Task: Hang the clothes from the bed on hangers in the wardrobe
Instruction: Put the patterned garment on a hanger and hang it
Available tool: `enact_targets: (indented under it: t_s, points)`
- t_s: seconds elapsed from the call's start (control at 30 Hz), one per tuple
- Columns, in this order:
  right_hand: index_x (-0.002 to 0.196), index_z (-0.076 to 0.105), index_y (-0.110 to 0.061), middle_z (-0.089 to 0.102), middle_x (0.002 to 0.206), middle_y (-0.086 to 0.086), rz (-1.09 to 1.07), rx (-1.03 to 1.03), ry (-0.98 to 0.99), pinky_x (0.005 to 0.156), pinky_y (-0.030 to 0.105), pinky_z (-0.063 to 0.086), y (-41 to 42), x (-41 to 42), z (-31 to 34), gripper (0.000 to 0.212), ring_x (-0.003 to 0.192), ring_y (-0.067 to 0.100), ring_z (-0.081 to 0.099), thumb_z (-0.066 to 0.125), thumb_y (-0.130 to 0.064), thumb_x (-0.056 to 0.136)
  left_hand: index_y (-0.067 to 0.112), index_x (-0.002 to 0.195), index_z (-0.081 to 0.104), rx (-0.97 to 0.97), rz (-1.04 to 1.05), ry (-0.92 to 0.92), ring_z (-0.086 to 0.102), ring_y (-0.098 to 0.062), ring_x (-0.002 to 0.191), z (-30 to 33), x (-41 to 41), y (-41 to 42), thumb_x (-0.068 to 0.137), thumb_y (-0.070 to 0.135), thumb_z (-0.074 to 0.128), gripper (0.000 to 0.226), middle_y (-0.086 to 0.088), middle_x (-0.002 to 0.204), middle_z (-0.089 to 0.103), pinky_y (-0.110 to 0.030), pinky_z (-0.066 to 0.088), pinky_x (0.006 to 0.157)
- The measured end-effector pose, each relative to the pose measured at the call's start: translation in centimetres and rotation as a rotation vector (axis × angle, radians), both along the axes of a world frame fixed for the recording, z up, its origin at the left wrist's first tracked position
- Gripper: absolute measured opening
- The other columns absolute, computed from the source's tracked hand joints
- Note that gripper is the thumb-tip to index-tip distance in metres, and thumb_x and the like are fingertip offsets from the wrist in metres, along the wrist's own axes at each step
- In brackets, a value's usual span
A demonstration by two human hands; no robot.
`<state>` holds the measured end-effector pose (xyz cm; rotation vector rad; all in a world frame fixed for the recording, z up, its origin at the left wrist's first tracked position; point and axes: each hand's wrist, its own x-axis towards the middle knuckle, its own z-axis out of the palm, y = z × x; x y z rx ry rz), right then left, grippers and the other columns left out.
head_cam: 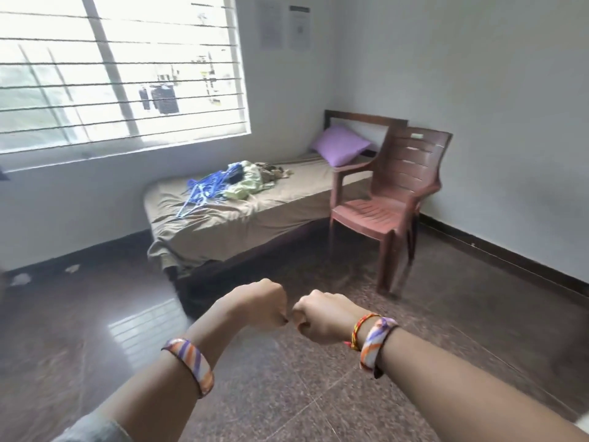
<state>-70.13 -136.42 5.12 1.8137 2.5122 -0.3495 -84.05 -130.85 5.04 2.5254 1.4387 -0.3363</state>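
Bare hands fisted, empty | left hand [262, 304] knuckles touching right hand [322, 317]

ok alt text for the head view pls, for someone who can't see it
Two fists, left hand and right hand, meet knuckle to knuckle and hold nothing, above a dark floor. Beyond them a bed under a barred window carries blue hangers, crumpled clothes and a purple pillow; a chair stands beside it.

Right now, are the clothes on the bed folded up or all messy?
Messy. The clothes lie in a crumpled heap on the bed, beside loose blue hangers.
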Motion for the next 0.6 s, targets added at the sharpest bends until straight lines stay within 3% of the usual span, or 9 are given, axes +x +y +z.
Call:
enact_targets:
  t_s: [0.23,0.4,0.47,0.6]
  points:
    - [0.108,0.066,-0.021,0.062,0.113,0.011,0.214,0.014,-0.095,0.073,0.03,0.04,10.5,-3.3,-1.5,0.028,0.101,0.033,0.06,0.047,-0.014,0.089,0.016,0.097,0.071,-0.043,-0.01,0.087,0.063,-0.023,0.089,-1.3,-3.7,8.0,0.083,0.028,0.058,0.023,-0.003,0.097,0.07,-0.035,0.053,0.081]
    - [0.11,0.062,-0.009,0.061,0.114,0.015,0.35,0.117,-0.373,0.074,0.034,0.039,22.0,-2.3,-4.2,0.026,0.103,0.035,0.06,0.045,-0.005,0.091,0.014,0.101,0.068,-0.022,0.018,0.174,0.063,-0.027,0.093,-2.8,-3.4,19.1,0.084,0.025,0.055,0.024,-0.005,0.102,0.067,-0.028,0.05,0.074]
    - [0.109,0.062,-0.005,0.062,0.113,0.015,0.396,0.108,-0.454,0.073,0.035,0.04,26.6,-1.8,-5.2,0.027,0.103,0.036,0.061,0.043,-0.002,0.091,0.014,0.107,0.066,0.003,0.023,0.267,0.062,-0.029,0.098,-3.4,-3.4,23.2,0.087,0.024,0.054,0.025,-0.007,0.109,0.063,-0.029,0.043,0.07]
    - [0.105,0.062,0.0,0.064,0.111,0.018,0.494,0.043,-0.571,0.07,0.034,0.04,34.8,-1.4,-6.6,0.028,0.101,0.037,0.062,0.041,0.002,0.088,0.01,0.11,0.064,0.022,-0.008,0.331,0.061,-0.031,0.1,-5.1,-4.9,30.8,0.089,0.021,0.052,0.026,-0.011,0.112,0.062,-0.031,0.043,0.07]
